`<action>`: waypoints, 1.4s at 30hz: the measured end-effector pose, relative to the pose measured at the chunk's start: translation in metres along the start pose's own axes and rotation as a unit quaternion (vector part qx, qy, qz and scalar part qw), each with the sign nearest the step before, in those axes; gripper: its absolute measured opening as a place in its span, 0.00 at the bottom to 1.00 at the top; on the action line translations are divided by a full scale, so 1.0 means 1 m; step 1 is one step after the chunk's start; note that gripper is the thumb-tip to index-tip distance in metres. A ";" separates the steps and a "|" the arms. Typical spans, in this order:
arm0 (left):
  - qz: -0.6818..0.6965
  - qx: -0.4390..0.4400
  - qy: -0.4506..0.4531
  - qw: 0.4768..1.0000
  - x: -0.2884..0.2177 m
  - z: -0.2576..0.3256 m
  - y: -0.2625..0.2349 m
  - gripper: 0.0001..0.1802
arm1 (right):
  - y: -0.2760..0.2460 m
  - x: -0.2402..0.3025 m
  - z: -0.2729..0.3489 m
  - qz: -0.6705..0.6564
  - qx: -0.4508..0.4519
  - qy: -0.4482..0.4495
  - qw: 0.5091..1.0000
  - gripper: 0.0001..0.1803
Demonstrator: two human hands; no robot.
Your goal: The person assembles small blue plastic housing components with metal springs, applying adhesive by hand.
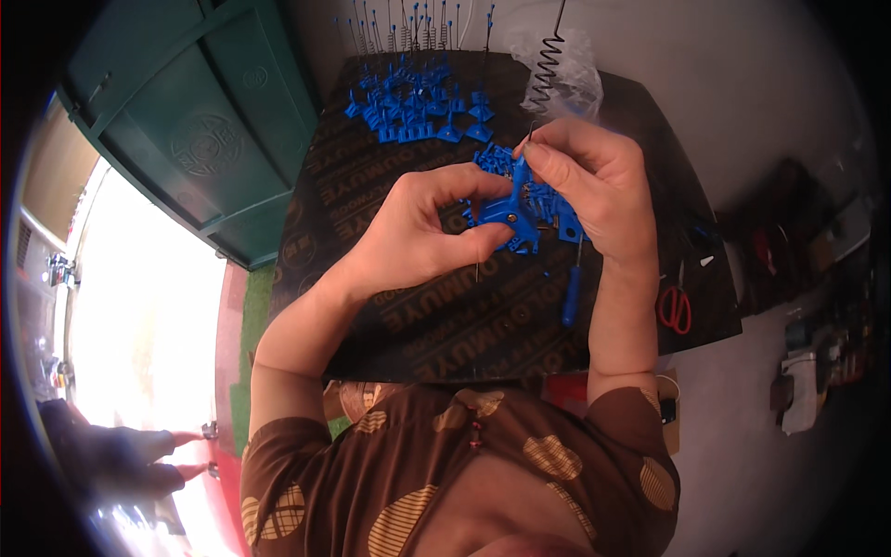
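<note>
My left hand (422,227) pinches a small blue plastic base piece (513,221) over the dark board (390,306), and a thin metal pin sticks down from its fingers. My right hand (594,176) grips the blue upright part of the same piece, together with a thin wire whose coiled spring (548,65) rises above the hand. Beneath both hands lies a loose pile of blue plastic parts (548,200).
Several assembled blue bases with upright wires (418,102) stand in rows at the board's far end. A clear plastic bag (571,70) lies beyond my right hand. A blue-handled tool (571,295) and red scissors (676,308) lie at the right. A green cabinet (200,130) stands to the left.
</note>
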State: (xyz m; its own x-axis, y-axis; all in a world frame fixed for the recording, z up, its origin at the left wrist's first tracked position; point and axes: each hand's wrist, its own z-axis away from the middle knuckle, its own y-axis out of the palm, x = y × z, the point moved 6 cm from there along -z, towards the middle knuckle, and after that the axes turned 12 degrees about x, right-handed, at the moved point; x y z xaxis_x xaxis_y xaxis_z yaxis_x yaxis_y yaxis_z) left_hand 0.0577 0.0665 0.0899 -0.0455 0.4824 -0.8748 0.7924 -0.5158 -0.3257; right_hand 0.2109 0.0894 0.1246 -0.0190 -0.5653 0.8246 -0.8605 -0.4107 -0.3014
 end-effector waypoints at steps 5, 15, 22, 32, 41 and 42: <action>0.121 0.017 -0.032 0.992 0.002 -0.002 -0.001 0.17 | -0.002 0.001 -0.002 -0.006 -0.014 -0.005 1.000 0.07; 0.179 0.002 -0.053 0.983 0.014 -0.002 -0.001 0.11 | 0.006 0.006 0.000 0.002 -0.025 -0.002 1.000 0.09; 0.173 -0.007 -0.035 0.984 0.015 -0.001 -0.002 0.08 | 0.010 0.007 0.002 0.015 -0.019 -0.001 1.000 0.08; 0.029 -0.110 0.073 0.991 0.007 0.001 -0.014 0.06 | 0.012 0.001 0.001 -0.003 -0.009 -0.022 1.000 0.05; -0.038 -0.160 0.080 0.983 0.002 0.008 -0.010 0.06 | 0.016 0.000 0.001 -0.020 0.007 0.013 1.000 0.04; -0.055 -0.163 0.087 0.981 0.000 0.008 -0.010 0.06 | 0.015 0.000 0.001 -0.019 0.008 0.012 1.000 0.04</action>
State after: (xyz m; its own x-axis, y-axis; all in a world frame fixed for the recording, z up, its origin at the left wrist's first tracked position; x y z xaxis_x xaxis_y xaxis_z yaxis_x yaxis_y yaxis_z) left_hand 0.0449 0.0660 0.0898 -0.0603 0.6507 -0.7570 0.9424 -0.2128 -0.2580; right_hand 0.1985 0.0823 0.1194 0.0015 -0.5317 0.8469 -0.8527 -0.4432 -0.2767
